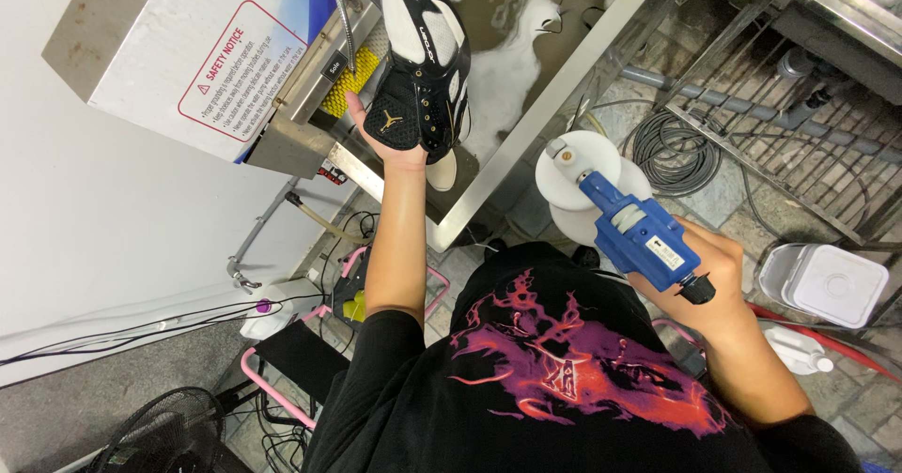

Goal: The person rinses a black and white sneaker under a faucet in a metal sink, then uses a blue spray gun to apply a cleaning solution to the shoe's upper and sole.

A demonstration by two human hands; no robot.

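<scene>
Steel sink (554,69) holds foamy water, just beyond left hand (399,149). Left hand grips black-and-white sneaker (423,55) by heel, toe up. Right hand (719,280) wraps blue power scrubber (639,233), white round brush forward.

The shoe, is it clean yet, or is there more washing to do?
Partly, it seems. Foam already lies in the steel sink, so washing looks underway. In hand: the left hand holds the black and white shoe over the sink, and the right hand grips a blue power scrubber with a white round head, away from the shoe. Scrubbing with it and rinsing probably remain.
</scene>
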